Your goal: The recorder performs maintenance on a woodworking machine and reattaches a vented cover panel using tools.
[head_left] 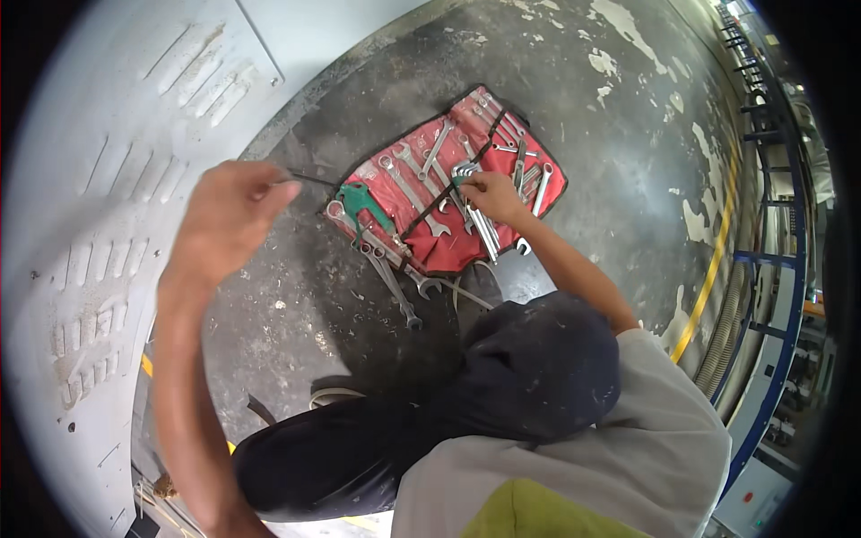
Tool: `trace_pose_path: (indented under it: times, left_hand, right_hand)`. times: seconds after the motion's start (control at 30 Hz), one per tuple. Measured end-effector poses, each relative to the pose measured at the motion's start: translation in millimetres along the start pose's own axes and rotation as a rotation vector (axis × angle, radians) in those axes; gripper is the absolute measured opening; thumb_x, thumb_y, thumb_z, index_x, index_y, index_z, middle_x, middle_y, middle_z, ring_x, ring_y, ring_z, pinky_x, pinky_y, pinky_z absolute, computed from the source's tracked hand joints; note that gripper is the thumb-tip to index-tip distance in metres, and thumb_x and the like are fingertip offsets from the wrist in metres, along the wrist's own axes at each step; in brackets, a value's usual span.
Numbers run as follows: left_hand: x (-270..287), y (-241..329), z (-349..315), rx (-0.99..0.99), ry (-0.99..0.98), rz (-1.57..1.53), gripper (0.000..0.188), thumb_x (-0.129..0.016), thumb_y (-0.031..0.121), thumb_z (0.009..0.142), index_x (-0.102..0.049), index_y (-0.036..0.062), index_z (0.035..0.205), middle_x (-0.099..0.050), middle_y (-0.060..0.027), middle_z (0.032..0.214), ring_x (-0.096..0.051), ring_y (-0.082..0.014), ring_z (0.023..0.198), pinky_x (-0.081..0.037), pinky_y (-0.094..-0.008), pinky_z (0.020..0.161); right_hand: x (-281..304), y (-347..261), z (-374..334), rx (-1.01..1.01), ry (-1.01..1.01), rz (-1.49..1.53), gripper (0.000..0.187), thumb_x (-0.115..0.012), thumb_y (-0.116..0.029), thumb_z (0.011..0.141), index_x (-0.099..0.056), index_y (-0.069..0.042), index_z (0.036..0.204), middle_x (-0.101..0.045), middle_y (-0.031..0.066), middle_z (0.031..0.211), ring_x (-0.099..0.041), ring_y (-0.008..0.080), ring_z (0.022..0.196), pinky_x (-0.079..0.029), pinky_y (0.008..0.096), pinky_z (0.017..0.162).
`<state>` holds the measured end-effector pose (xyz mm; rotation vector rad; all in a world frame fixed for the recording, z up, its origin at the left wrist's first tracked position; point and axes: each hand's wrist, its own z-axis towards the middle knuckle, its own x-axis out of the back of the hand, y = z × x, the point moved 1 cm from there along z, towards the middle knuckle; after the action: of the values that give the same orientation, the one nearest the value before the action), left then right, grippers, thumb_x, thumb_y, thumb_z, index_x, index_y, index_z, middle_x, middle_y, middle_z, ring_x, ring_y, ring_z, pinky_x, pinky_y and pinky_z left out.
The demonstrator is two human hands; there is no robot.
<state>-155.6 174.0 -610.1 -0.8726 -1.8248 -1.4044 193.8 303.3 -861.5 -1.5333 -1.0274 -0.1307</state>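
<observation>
A red tool roll [408,202] with black edging lies spread on the floor before me, holding several silver wrenches. Off its left edge, my left hand [235,215] is raised, thumb and fingers pinched on a thin dark strip [316,177] that runs toward the roll's corner. I cannot tell whether it is a strap or a rod. Beside that corner rests a green, irregularly shaped piece [363,204]. Over the roll's right half, my right hand [493,195] is closed on a bundle of slim silver rods [482,231], their upper ends fanned out past my fingers.
Loose wrenches [392,285] lie on the floor by the roll's near edge. A vented grey metal cabinet [117,170] rises at left. My bent knee [547,359] is close to the roll. Blue metal framing [771,341] runs along the far right, beyond a yellow floor line [713,273].
</observation>
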Motion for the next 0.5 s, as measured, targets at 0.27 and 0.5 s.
trace_pose_path:
  times: [0.27, 0.5]
  left_hand:
    - [-181, -71, 54, 0.260, -0.038, 0.177, 0.026, -0.067, 0.032, 0.081, -0.074, 0.0086, 0.091, -0.070, -0.0169, 0.090, -0.067, -0.0376, 0.088, -0.053, -0.0453, 0.078]
    - [-290, -83, 17, 0.328, 0.507, -0.141, 0.014, -0.066, 0.015, 0.081, -0.073, 0.0057, 0.089, -0.068, -0.0170, 0.090, -0.065, -0.0357, 0.084, -0.052, -0.0429, 0.074]
  right_hand:
    - [-30, -8, -6, 0.136, 0.124, 0.078, 0.020, -0.065, -0.021, 0.086, -0.073, -0.005, 0.096, -0.070, 0.0146, 0.080, -0.069, 0.0290, 0.072, -0.053, 0.0375, 0.067]
    - [-57, -9, 19, 0.309, 0.237, -0.095, 0.017, -0.066, -0.021, 0.085, -0.071, -0.007, 0.093, -0.069, 0.0161, 0.084, -0.066, 0.0352, 0.075, -0.052, 0.0444, 0.065]
